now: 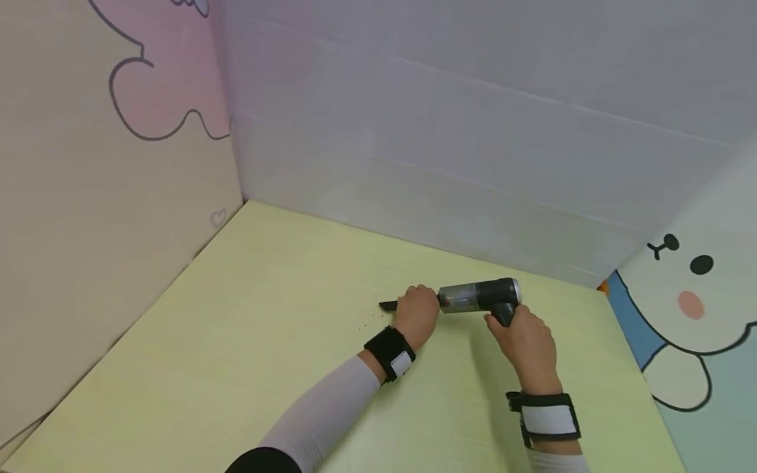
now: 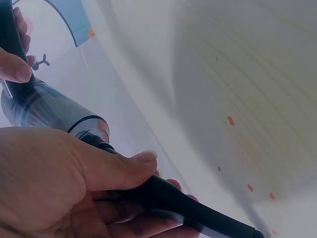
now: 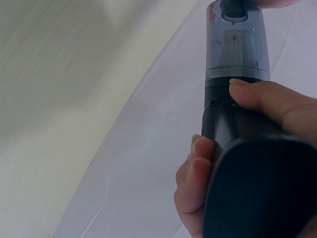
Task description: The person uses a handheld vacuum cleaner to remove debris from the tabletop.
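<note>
A black handheld vacuum cleaner (image 1: 497, 293) with a clear dust cup (image 1: 458, 298) is held above the yellow tabletop. My right hand (image 1: 528, 346) grips its handle; in the right wrist view the thumb lies along the body. My left hand (image 1: 416, 316) holds the black crevice nozzle (image 2: 163, 194) at the front, thumb on one side and fingers on the other. The nozzle's tip points left, near small reddish crumbs (image 2: 230, 120) scattered on the table. Inside the cup a filter (image 3: 237, 47) and a few reddish bits show.
The yellow tabletop (image 1: 266, 282) meets a pale back wall (image 1: 443, 131) behind the vacuum. A left panel (image 1: 118, 217) carries a pink drawing, and a right panel (image 1: 710, 295) shows a cartoon face. Black wrist straps (image 1: 391, 353) sit on both forearms.
</note>
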Action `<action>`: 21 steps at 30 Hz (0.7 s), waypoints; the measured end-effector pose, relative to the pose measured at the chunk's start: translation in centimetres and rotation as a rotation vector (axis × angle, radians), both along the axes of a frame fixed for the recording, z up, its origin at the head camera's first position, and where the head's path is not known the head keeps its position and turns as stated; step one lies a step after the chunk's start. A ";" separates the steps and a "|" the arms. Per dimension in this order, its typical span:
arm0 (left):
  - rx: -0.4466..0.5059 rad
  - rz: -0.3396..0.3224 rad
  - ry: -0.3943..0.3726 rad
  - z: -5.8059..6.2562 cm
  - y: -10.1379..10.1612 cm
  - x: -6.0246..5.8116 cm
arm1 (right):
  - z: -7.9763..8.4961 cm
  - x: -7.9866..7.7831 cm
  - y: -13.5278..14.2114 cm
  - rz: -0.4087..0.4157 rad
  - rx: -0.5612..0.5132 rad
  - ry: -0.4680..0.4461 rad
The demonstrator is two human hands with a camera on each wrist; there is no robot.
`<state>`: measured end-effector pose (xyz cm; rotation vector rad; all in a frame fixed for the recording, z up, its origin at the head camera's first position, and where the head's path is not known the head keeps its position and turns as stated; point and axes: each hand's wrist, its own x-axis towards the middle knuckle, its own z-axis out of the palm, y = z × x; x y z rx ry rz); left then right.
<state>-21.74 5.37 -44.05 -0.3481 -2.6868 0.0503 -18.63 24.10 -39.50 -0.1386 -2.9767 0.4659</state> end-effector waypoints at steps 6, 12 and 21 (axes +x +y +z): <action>0.021 0.036 -0.022 0.3 -0.1 0.8 | 0.3 0.5 -0.1 0.014 0.001 -0.023; -0.042 0.045 -0.002 0.0 -0.2 1.5 | 0.6 1.1 -0.2 0.026 0.010 -0.016; 0.002 0.123 -0.028 0.4 -0.8 2.8 | 0.7 1.8 -1.0 0.062 0.006 -0.017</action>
